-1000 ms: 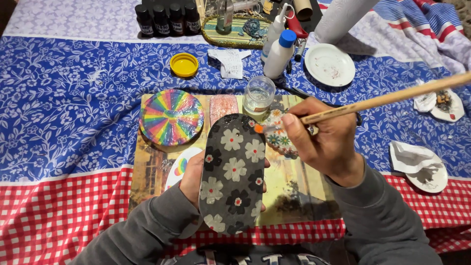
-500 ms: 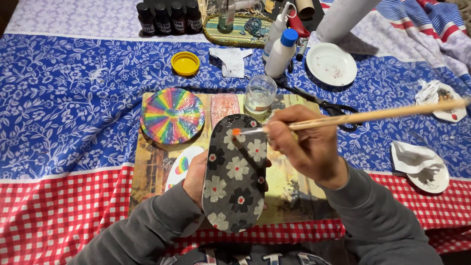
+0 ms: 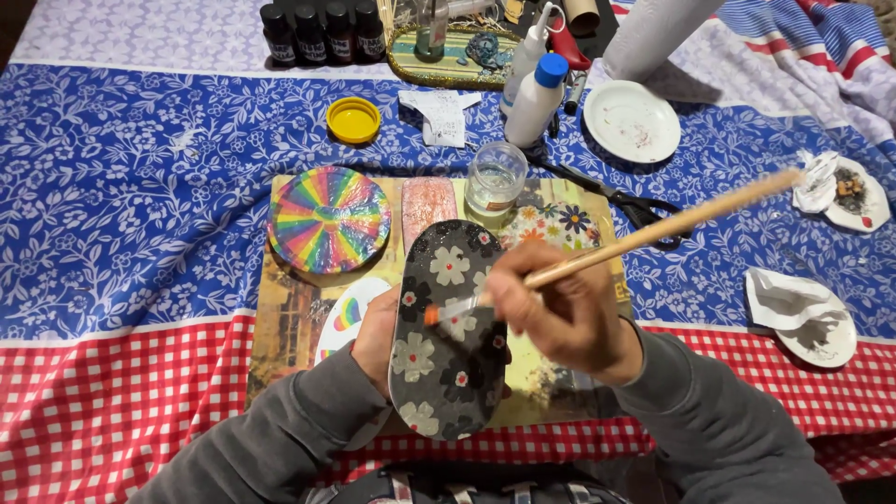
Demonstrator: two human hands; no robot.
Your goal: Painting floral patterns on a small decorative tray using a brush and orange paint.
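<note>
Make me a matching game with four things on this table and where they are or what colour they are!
Things:
1. Brush
2. Oval board
3. Round disc
4. Lid

Descriptions:
A. Yellow, lying on the blue cloth
B. Rainbow stripes, left of the jar
C. Held in the right hand
D. Black with flowers, steadied by the left hand

Pairs: 1-C, 2-D, 3-B, 4-A

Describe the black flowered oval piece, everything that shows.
The black oval piece is a long flat plaque with rounded ends, glossy, covered in pale flowers with red centres. It lies lengthwise away from the person, over a printed sheet. The left hand grips its left edge; the brush in the right hand touches its upper middle.
</note>
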